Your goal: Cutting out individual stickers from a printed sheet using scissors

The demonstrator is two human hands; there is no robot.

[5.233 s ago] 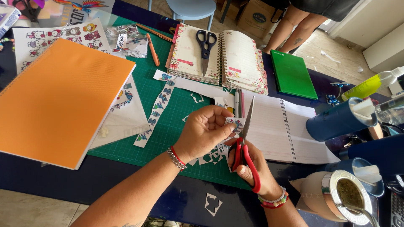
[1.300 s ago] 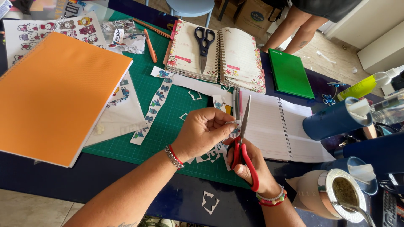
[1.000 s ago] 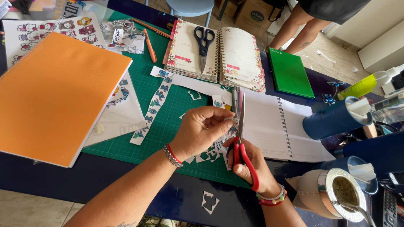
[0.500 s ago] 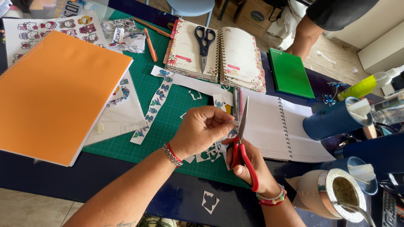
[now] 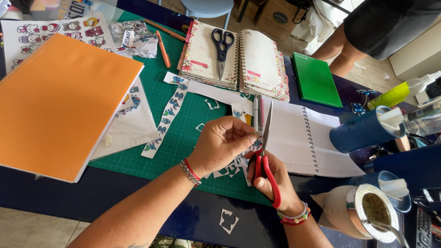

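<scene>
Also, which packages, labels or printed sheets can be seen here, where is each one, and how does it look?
Sticker sheet: top left, partly under the orange notebook; white, rows of small cartoon figures.
Sticker strip: on the green cutting mat, left of the hands; long, white, blue figures.
Cardboard box: on the floor beyond the table; brown, with a dark round label.
Spray bottle: far right; yellow-green, white nozzle.

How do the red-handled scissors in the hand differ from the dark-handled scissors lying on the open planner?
The red-handled scissors are gripped by the right hand, blades pointing away from the person, at a small sticker cut-out. The dark-handled scissors lie untouched on the floral spiral planner, tip pointing toward the person. Both have blades nearly closed.
</scene>
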